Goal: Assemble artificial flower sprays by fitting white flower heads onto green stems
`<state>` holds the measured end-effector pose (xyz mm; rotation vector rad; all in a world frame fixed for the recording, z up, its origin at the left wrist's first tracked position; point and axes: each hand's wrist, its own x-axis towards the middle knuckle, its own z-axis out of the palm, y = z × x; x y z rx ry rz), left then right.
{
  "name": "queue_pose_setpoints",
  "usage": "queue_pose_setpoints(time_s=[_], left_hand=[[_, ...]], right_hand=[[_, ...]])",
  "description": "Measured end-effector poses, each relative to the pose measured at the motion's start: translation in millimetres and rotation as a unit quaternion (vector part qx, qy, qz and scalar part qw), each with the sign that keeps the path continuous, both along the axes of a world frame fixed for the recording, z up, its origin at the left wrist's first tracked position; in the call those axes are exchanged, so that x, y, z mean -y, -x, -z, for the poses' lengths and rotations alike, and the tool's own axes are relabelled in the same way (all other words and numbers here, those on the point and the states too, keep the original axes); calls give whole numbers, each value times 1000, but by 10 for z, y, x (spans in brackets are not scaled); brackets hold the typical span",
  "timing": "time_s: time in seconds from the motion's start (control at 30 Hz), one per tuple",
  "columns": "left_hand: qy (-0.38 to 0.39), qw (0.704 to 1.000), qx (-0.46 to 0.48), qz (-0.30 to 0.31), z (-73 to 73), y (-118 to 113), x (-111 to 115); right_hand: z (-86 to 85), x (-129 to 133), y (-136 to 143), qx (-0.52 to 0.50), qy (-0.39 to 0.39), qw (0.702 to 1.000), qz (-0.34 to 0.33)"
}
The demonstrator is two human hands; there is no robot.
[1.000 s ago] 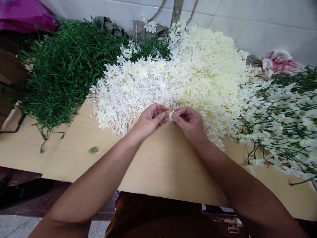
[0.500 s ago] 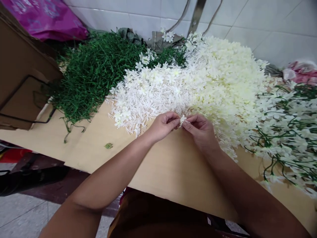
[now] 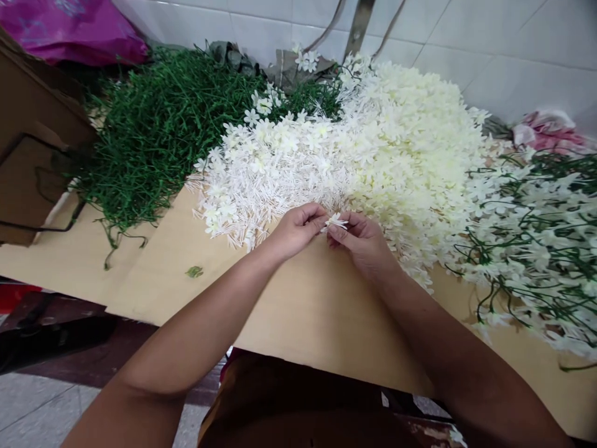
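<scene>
A small white flower piece [image 3: 336,221] is held between my two hands, just in front of a heap of white pieces [image 3: 280,180]. My left hand [image 3: 303,229] pinches its left side between thumb and fingers. From the right, my right hand [image 3: 359,239] grips it with thumb and fingertips. Pale yellow flowers [image 3: 420,149] are piled behind and to the right. Green stems [image 3: 172,118] lie heaped at the left. On the right, white flowers with green stems [image 3: 536,249] are spread out.
A cardboard box [image 3: 37,143] with a black wire frame stands at the left, a purple bag [image 3: 79,31] behind it. A green scrap [image 3: 194,271] lies on the cardboard-covered table [image 3: 298,311]. A tiled wall rises behind, with pink and white cloth [image 3: 550,130] near it.
The view has shifted slightly, so everything appears a little further left. Between my fingers the white flower piece has turned and now lies more sideways.
</scene>
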<state>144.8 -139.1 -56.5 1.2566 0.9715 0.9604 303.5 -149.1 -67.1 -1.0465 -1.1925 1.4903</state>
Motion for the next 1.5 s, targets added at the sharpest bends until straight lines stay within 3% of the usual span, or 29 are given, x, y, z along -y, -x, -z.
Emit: queue_pose_setpoints(time_s=[0.27, 0.37, 0.47, 0.53, 0.6, 0.7, 0.8, 0.87, 1.0, 1.1, 1.23, 1.5], left_hand=[[22, 998, 60, 6, -7, -45, 34], [10, 999, 18, -24, -24, -43, 33], [-45, 994, -76, -61, -31, -31, 21], [-90, 986, -126, -60, -18, -29, 19], [-132, 977, -163, -49, 3, -35, 25], [-166, 967, -191, -40, 24, -48, 41], [-147, 977, -152, -22, 5, -58, 52], [-123, 986, -111, -3, -21, -59, 55], [-96, 992, -78, 24, -62, -46, 47], [-85, 993, -77, 32, -63, -30, 42], [-64, 994, -82, 41, -32, -26, 44], [-16, 996, -71, 53, -48, -38, 60]], right_hand=[[-44, -23, -87, -11, 2, 999, -50], [-64, 8, -81, 52, -69, 996, 14], [-68, 52, -54, 188, -220, 951, 111], [-48, 69, -35, 269, -304, 905, 128], [-13, 71, -26, 310, -344, 878, 123], [20, 64, -35, 321, -359, 868, 119], [-11, 64, -67, 303, -357, 876, 118], [-56, 64, -91, 268, -333, 898, 105], [-134, 47, -124, 154, -229, 960, 43], [-154, 31, -139, 69, -132, 989, 16], [-138, 7, -159, 27, -55, 998, -22], [-194, 35, -139, 48, -66, 997, -10]])
